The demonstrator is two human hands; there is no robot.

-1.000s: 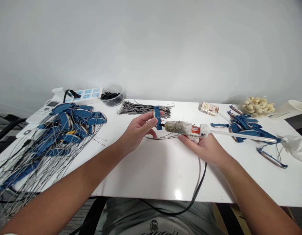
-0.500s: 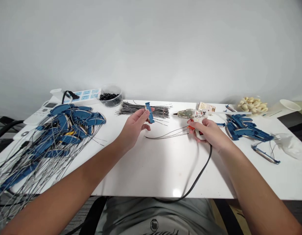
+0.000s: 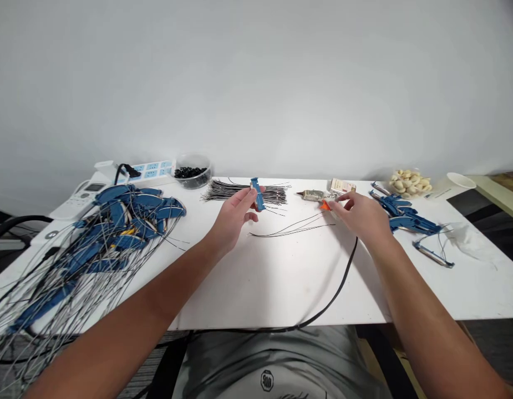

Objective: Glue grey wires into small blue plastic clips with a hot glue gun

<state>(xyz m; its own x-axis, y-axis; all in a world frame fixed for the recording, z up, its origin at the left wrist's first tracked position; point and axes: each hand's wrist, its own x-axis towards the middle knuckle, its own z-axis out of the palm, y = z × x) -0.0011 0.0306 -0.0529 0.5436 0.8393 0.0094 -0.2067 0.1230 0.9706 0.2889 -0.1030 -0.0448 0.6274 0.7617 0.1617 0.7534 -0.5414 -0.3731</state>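
Glossy white counter (image 3: 239,299), smooth. My left hand (image 3: 228,220) pinches a small blue plastic piece (image 3: 257,195) between thumb and fingers; piece is narrow, notched at the ends, tilted roughly upright, raised in front of the wire bundle (image 3: 239,191). Bundle: thin, straight dark strands, ends uneven.

My right hand (image 3: 366,216) grasps the rear of a glue gun (image 3: 314,195), thumb and fingers at the body, knuckles up. Gun: pale body, orange trigger, front crusted and rough, dark pointed nozzle aimed left; handle mostly hidden by my hand. Can't tell if it touches the counter. Small printed box (image 3: 341,185) just behind it. Black rubbery cord (image 3: 345,271) curves down to the near edge.

Both forearms reach in from the lower corners, converging; left wrist fairly straight, right hand palm down.

Between hands, a few loose thin wires (image 3: 287,230), gently curved, flat on the counter. Left: tangled heap of curved blue parts (image 3: 115,219) with long grey wires. Right: smaller pile of blue parts (image 3: 410,216). Behind, round clear tub (image 3: 193,184) of black bits.
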